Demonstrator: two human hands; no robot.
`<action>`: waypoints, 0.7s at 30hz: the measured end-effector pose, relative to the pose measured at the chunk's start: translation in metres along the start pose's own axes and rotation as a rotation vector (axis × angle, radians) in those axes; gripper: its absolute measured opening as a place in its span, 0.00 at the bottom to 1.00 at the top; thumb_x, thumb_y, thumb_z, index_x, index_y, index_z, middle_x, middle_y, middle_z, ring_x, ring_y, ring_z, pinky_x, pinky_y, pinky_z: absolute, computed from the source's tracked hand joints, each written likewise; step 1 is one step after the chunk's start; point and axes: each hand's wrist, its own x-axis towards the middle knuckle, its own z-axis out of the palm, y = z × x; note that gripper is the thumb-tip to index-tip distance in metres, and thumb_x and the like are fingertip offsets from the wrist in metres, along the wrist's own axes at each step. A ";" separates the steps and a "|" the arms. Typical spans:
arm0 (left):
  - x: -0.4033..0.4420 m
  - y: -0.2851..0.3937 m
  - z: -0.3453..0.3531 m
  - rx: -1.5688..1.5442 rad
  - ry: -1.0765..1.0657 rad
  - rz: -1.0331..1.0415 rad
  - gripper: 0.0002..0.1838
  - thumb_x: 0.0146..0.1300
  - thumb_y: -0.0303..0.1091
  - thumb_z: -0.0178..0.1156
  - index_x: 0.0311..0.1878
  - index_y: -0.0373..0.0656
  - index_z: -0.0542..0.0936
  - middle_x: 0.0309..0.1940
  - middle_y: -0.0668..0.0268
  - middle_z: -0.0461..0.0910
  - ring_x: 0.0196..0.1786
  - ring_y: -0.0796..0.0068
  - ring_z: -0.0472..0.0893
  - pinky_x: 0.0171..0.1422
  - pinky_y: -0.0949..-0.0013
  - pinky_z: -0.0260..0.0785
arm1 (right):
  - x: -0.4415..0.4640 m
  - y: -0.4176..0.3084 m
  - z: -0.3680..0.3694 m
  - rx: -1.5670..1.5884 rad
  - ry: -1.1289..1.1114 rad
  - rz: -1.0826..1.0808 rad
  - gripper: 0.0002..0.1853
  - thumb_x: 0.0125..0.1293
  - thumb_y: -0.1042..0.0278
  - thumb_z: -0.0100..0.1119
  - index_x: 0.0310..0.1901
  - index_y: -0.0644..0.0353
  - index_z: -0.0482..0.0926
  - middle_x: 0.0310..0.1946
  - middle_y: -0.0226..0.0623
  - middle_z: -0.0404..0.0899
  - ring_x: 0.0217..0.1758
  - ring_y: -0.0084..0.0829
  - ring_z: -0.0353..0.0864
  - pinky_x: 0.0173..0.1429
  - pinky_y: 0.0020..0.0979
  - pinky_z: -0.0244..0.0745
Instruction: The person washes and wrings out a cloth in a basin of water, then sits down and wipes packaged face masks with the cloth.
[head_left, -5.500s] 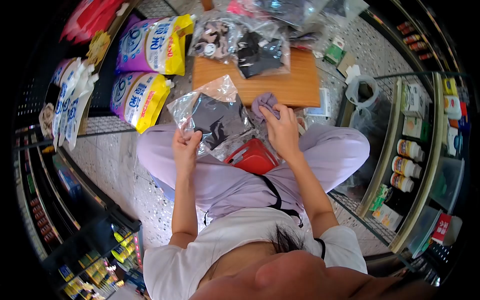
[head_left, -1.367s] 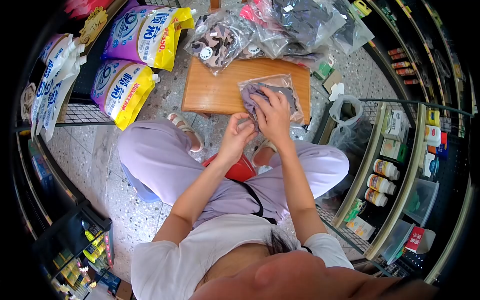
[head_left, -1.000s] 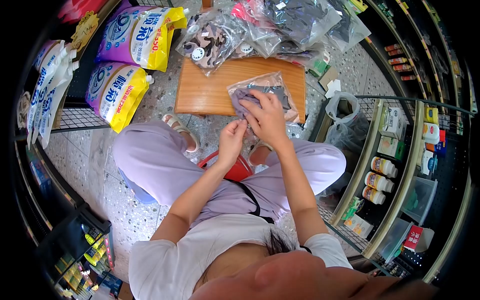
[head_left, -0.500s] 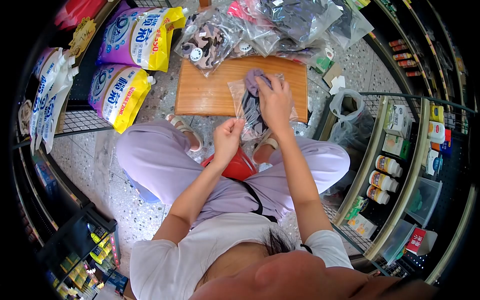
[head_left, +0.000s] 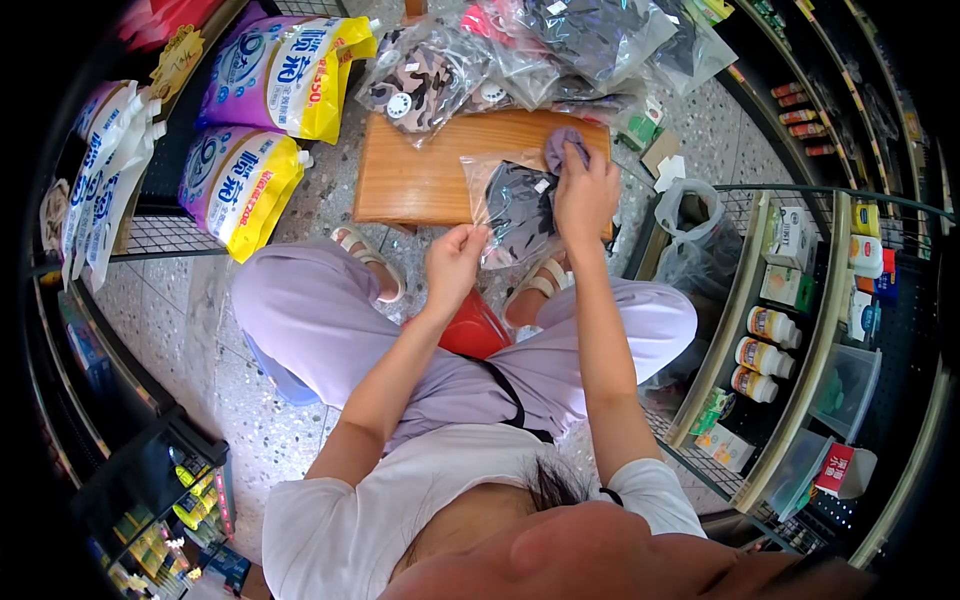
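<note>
A clear plastic bag with a dark patterned item inside lies partly over the front edge of the wooden stool. My left hand pinches the bag's lower left side between thumb and fingers. Beyond the bag's upper right, my right hand is closed on a crumpled purple cloth above the stool's right end. A small white tag shows on the bagged item. More clear bags are piled at the stool's far side, among them one with a camouflage item bearing a white disc.
Purple and yellow detergent pouches stand at the left. A red object sits between my legs. On the right are a hanging plastic bag and a shelf with white bottles. My sandaled feet are below the stool.
My right hand has moved right with the purple cloth, off the bagged item, which now shows more fully. My left hand still pinches the bag's side, nearly in the same place.
</note>
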 end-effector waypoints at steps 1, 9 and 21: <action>0.001 0.000 0.000 0.011 0.000 0.001 0.14 0.66 0.40 0.58 0.31 0.37 0.81 0.17 0.75 0.73 0.22 0.88 0.66 0.26 0.76 0.57 | 0.000 0.004 -0.002 -0.017 -0.004 0.021 0.14 0.59 0.69 0.56 0.47 0.51 0.83 0.50 0.37 0.76 0.48 0.44 0.73 0.50 0.41 0.69; -0.001 0.016 -0.006 -0.263 -0.141 -0.150 0.15 0.68 0.40 0.56 0.38 0.36 0.82 0.25 0.67 0.82 0.29 0.84 0.78 0.34 0.78 0.69 | -0.013 0.037 -0.027 -0.001 0.030 0.189 0.16 0.59 0.70 0.57 0.50 0.52 0.82 0.52 0.38 0.76 0.52 0.44 0.72 0.55 0.42 0.68; -0.010 0.015 -0.009 -0.530 -0.261 -0.256 0.13 0.71 0.32 0.51 0.47 0.33 0.79 0.36 0.64 0.82 0.35 0.75 0.83 0.42 0.73 0.78 | -0.024 -0.069 -0.023 0.389 -0.187 -0.125 0.18 0.56 0.72 0.60 0.50 0.53 0.81 0.51 0.40 0.75 0.52 0.45 0.71 0.54 0.41 0.68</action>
